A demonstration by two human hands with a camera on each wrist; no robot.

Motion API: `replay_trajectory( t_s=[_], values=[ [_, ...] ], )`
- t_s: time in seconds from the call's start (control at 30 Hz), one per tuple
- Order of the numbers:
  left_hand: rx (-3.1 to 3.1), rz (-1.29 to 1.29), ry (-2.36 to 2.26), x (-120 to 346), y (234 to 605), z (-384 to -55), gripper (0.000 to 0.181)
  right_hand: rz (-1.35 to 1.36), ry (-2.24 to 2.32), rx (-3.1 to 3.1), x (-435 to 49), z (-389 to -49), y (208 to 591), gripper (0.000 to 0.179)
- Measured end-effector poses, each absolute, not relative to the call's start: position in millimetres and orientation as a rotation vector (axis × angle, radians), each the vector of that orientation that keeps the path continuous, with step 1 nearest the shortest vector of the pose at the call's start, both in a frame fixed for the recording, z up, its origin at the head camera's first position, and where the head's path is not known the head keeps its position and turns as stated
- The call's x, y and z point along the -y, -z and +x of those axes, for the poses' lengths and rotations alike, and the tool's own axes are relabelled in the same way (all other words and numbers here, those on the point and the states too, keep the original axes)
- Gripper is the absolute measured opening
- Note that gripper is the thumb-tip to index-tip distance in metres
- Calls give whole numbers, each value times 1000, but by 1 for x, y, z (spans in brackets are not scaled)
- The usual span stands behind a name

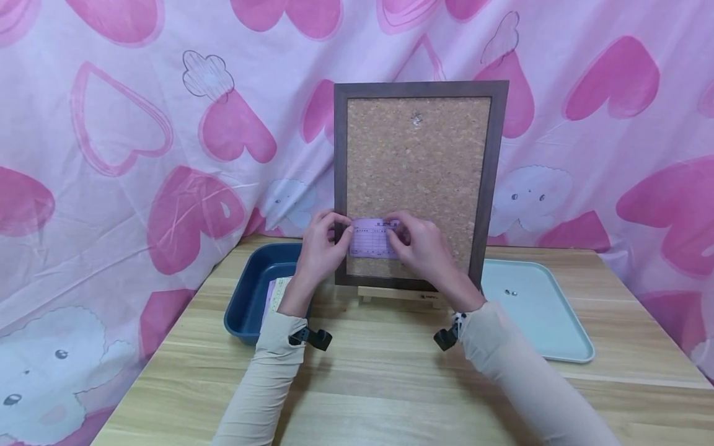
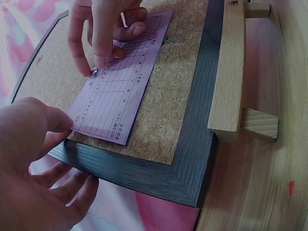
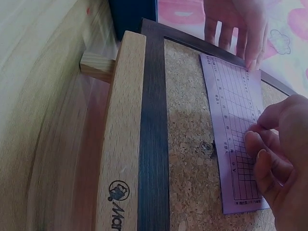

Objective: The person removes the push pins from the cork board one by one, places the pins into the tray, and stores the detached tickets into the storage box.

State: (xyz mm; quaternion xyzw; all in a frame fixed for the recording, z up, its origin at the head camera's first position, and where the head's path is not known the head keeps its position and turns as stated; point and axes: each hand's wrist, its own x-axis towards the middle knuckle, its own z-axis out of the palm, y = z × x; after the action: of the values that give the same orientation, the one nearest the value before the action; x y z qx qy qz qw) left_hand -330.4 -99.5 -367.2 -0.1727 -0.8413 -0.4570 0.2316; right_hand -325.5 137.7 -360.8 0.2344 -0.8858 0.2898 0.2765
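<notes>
A purple printed receipt slip (image 1: 368,238) lies against the lower part of a dark-framed cork board (image 1: 415,167). My left hand (image 1: 323,244) pinches the slip's left corner at the board's left edge, thumb in front; its other fingers spread beside the frame in the left wrist view. At the slip's upper edge, my right hand (image 1: 421,244) pinches a small shiny metal pushpin (image 2: 94,72) between its fingertips. In the right wrist view, the right fingers (image 3: 269,163) cover part of the slip and hide the pin.
The board leans on a small wooden easel (image 2: 231,67). To the left, a dark blue bin (image 1: 240,310) contains more paper slips (image 1: 277,294). A pale blue tray (image 1: 541,316) with small silvery pins (image 1: 510,292) sits at the right. Behind hangs a pink heart-patterned cloth (image 1: 128,124).
</notes>
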Motion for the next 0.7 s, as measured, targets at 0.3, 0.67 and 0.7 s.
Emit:
replay_trajectory(
  t_s=[0.3,0.67,0.7],
  values=[
    [2321,-475,1268,99,368,-331,15,634,-769,2347,-137,-327,362,24],
    [2333,-472,1281,100,369,-332,16,635,-784,2324,-137,-329,363,22],
    [2334,-472,1281,100,369,-332,16,634,-787,2321,-137,-329,363,23]
  ],
)
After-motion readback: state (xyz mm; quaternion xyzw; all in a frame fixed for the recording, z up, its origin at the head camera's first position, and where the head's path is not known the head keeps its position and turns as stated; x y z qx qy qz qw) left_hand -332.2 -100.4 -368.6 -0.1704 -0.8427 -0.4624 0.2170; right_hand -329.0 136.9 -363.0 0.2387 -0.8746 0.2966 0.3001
